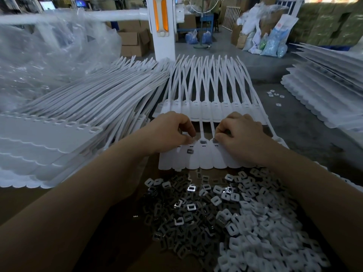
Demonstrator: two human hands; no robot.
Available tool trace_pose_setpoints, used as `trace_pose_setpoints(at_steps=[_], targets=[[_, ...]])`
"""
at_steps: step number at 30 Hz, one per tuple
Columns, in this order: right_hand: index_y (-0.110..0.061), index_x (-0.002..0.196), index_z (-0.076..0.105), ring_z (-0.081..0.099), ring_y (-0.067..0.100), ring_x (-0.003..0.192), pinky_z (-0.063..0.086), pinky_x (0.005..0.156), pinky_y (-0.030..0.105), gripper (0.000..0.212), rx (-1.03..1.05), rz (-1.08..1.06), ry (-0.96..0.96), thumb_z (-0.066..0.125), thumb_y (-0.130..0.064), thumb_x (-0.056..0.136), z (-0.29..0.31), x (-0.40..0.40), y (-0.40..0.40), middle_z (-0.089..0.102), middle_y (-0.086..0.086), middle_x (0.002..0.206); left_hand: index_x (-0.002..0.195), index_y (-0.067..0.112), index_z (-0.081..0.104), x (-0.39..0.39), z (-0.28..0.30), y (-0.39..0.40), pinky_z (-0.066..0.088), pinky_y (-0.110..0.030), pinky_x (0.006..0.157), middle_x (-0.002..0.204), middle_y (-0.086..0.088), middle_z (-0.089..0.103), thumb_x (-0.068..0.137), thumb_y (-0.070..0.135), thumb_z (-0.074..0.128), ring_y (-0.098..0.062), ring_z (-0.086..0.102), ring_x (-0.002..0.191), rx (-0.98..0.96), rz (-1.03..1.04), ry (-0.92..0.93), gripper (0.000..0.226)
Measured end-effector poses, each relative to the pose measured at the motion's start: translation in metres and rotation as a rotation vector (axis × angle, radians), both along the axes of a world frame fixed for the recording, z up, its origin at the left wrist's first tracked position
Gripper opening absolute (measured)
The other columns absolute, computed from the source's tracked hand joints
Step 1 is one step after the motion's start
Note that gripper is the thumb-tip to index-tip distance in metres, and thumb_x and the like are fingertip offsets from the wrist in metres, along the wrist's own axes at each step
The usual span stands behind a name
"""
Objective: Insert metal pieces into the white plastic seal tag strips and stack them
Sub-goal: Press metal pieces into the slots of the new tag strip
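Note:
A white plastic seal tag strip (204, 161) lies flat in front of me, its tails fanning away over a second strip (206, 108). My left hand (170, 132) has its fingers curled down on the strip's heads and pinches a small metal piece at a slot. My right hand (241, 132) does the same at a head further right. One metal piece (202, 142) sits in a head between my hands; another (190, 151) lies loose on a tag. A heap of dark metal pieces (182, 218) spreads just below the strip.
White plastic caps (261, 222) are piled to the right of the metal pieces. A tall stack of finished strips (64, 122) lies at the left, another stack (324, 91) at the right. Clear plastic bags (45, 52) and a white post (164, 28) stand behind.

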State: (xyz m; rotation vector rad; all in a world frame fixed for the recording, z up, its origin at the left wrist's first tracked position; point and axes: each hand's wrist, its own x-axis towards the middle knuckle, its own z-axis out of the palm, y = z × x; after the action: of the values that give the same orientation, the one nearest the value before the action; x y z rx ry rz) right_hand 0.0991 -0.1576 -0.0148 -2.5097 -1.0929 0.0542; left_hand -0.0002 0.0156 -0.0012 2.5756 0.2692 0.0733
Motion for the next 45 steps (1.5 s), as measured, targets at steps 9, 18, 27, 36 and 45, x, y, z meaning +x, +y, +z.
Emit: trace_pose_setpoints(at_steps=[9,18,27,36,45], targets=[[-0.032,0.081,0.056,0.043,0.021,0.112,0.030,0.102,0.045,0.012,0.019,-0.002,0.029,0.062,-0.033,0.090,0.002,-0.002,-0.001,0.049,-0.007,0.105,0.087,0.037,0.064,0.002,-0.002,0.002,0.040,-0.019,0.069,0.099,0.011,0.059,0.086,0.032,0.072,-0.006,0.056,0.088,0.003,-0.009,0.005,0.010],[-0.036,0.077,0.057,0.057,0.004,0.082,0.051,0.086,0.038,0.021,0.266,0.050,0.121,0.063,-0.021,0.090,0.002,0.003,-0.003,0.058,-0.014,0.085,0.091,0.035,0.067,0.004,-0.002,0.003,0.045,-0.022,0.078,0.104,0.011,0.060,0.087,0.032,0.071,-0.005,0.056,0.094,-0.008,-0.012,0.013,0.007],[-0.033,0.100,0.074,0.054,0.000,0.085,0.039,0.082,0.024,0.017,0.134,0.462,-0.137,0.069,-0.038,0.084,-0.001,-0.017,0.003,0.059,-0.018,0.085,0.083,0.038,0.065,0.005,0.000,0.005,0.038,-0.006,0.054,0.086,0.014,0.063,0.091,0.020,0.066,0.006,0.057,0.072,-0.072,0.010,0.009,0.019],[-0.045,0.091,0.075,0.053,0.001,0.088,0.036,0.088,0.031,0.020,0.031,0.563,-0.151,0.063,-0.055,0.079,0.006,-0.024,0.001,0.062,-0.019,0.091,0.080,0.037,0.065,0.006,-0.003,0.009,0.037,-0.001,0.049,0.083,0.014,0.064,0.092,0.017,0.065,0.017,0.054,0.063,-0.110,0.011,-0.007,0.023],[-0.038,0.079,0.074,0.047,-0.002,0.081,0.030,0.078,0.009,0.004,0.013,0.624,-0.191,0.074,-0.041,0.078,0.008,-0.027,0.001,0.060,-0.024,0.082,0.083,0.034,0.066,0.004,-0.002,0.008,0.037,-0.002,0.048,0.079,0.014,0.063,0.093,0.015,0.063,0.017,0.054,0.059,-0.144,-0.001,-0.011,0.022]])
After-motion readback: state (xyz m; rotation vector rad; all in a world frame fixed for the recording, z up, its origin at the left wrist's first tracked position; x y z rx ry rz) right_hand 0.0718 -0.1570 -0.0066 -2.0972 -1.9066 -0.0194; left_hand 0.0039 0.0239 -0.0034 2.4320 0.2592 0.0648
